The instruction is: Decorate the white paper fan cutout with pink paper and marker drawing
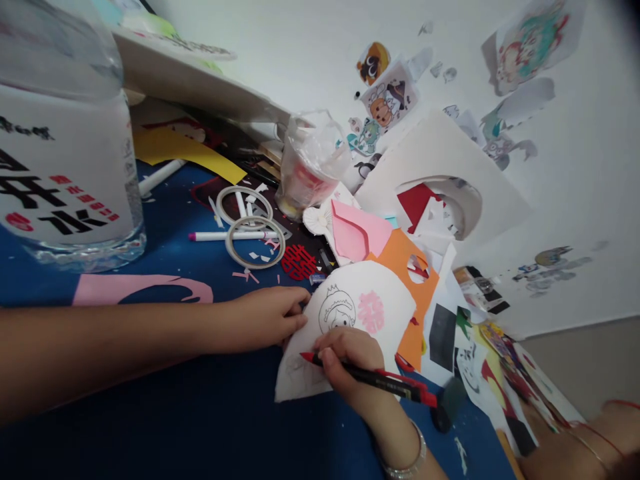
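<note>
My right hand (pixel 353 367) grips a black-and-red pen (pixel 385 381), its red tip over the lower left part of a round-edged white paper (pixel 397 293). The paper bears a line drawing of a crowned figure (pixel 336 308) and a pink cut-out character (pixel 371 312); my right hand covers part of the drawing. At the paper's left edge, my left hand (pixel 273 317) is closed, thumb and fingers holding the rim. Just beyond it lies a red cut-out character (pixel 299 262).
Two tape rolls (pixel 256 243) and a purple-ended marker (pixel 210 237) lie among paper scraps. A large water bottle (pixel 65 147) stands at left. Pink paper (pixel 357 230) and orange paper (pixel 407 267) pile behind the drawing. Another person's arm (pixel 590 440) is at lower right.
</note>
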A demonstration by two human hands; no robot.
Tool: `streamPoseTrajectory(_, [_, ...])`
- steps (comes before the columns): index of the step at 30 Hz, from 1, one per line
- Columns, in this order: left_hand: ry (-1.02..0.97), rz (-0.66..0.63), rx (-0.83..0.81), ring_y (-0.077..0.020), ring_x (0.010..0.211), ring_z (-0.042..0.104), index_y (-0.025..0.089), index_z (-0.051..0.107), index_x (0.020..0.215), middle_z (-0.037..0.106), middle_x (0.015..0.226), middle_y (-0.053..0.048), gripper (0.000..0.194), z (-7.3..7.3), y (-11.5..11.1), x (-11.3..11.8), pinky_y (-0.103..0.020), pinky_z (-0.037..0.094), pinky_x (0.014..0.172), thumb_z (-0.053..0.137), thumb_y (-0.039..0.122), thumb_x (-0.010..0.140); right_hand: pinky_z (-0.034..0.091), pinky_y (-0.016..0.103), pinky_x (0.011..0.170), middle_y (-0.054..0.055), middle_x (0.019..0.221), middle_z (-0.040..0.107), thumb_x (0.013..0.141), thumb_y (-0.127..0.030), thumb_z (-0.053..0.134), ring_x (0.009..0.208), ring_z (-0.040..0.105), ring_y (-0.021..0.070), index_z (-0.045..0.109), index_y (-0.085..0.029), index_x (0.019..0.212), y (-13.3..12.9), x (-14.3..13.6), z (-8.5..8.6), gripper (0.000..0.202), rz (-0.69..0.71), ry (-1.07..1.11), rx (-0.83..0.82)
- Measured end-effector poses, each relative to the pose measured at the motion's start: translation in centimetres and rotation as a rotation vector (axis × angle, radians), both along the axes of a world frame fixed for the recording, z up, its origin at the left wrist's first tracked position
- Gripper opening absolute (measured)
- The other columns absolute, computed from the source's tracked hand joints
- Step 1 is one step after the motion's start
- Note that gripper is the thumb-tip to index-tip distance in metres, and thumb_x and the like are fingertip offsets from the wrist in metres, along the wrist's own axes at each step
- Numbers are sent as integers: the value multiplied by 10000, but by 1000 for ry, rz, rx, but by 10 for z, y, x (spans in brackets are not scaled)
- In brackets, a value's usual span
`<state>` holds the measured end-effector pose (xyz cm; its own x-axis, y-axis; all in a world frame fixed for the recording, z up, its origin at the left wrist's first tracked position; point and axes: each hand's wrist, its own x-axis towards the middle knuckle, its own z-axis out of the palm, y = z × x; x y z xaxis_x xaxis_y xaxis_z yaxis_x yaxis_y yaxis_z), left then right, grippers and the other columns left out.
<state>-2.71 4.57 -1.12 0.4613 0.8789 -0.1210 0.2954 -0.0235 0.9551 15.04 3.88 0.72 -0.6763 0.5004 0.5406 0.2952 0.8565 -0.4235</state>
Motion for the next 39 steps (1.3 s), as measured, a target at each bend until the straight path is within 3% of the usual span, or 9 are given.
streamPoseTrajectory(22, [1, 2, -10, -159, 587, 589, 179, 478, 897, 555, 621, 30, 205, -2, 1, 0, -258, 487, 545, 441, 319, 753, 462, 241, 462, 3, 534, 603, 755, -103, 444, 499, 594, 135, 392, -216, 565, 4, 4, -7, 226, -34, -22, -17])
streamPoseTrajectory(39, [-14, 2, -24, -152, 580, 578, 194, 454, 847, 548, 608, 38, 161, 2, 0, 0, -253, 486, 544, 440, 323, 751, 478, 232, 477, 0, 518, 596, 767, -123, 440, 510, 605, 134, 381, -213, 564, 4, 3, -6, 229, -14, -13, -44])
